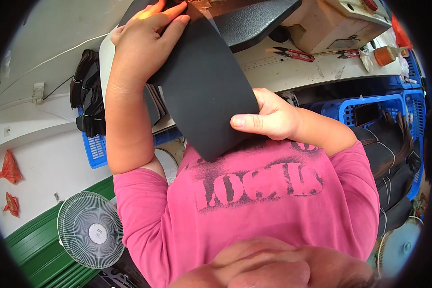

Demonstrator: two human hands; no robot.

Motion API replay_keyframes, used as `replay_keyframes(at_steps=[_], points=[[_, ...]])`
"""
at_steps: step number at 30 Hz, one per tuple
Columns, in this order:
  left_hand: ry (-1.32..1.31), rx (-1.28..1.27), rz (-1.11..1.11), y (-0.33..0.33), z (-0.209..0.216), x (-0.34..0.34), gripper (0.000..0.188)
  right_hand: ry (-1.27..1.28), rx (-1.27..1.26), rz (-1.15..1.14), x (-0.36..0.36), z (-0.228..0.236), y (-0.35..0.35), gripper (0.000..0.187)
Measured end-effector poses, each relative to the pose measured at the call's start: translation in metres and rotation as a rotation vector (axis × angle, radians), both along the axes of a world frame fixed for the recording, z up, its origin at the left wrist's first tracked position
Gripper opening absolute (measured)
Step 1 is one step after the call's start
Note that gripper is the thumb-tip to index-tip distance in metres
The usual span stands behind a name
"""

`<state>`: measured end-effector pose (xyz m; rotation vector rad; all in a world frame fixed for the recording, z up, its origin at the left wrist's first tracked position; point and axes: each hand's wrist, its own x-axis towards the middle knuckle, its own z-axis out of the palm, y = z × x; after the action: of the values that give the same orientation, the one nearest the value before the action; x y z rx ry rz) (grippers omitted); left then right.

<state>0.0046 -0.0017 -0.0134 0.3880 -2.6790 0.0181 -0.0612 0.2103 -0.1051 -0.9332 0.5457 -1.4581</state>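
A smooth, flexible black sheet (206,91), like leather or rubber, slants from the top of the view down to my chest. My right hand (271,117) grips its near right edge, thumb on top and the other fingers hidden beneath. At the far end my left hand (149,33) rests on the sheet, thumb and fingers stretched out under a warm orange light. The upper frame edge cuts off part of those fingers. Just right of the sheet juts a black textured machine part (259,21). Several stacked dark pieces (154,103) show below my left wrist.
Red-handled thread snips (295,54) lie on the white worktop (264,72) near a beige machine housing (331,29). An orange bottle (386,55) stands farther right. Blue baskets (343,113) hold tied black bundles (386,144) and a phone (366,114). A fan (91,230) stands lower left.
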Motion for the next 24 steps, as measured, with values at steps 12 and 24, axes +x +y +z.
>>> replay_keyframes(at_steps=[12,24], points=[[0.01,0.254,-0.042,-0.009,0.0,-0.001,0.03,-0.312,0.1,-0.05,-0.008,-0.008,-0.001,0.041],[0.015,0.175,-0.089,-0.013,0.0,0.004,0.03,-0.135,0.069,-0.075,-0.019,-0.008,-0.019,0.036]])
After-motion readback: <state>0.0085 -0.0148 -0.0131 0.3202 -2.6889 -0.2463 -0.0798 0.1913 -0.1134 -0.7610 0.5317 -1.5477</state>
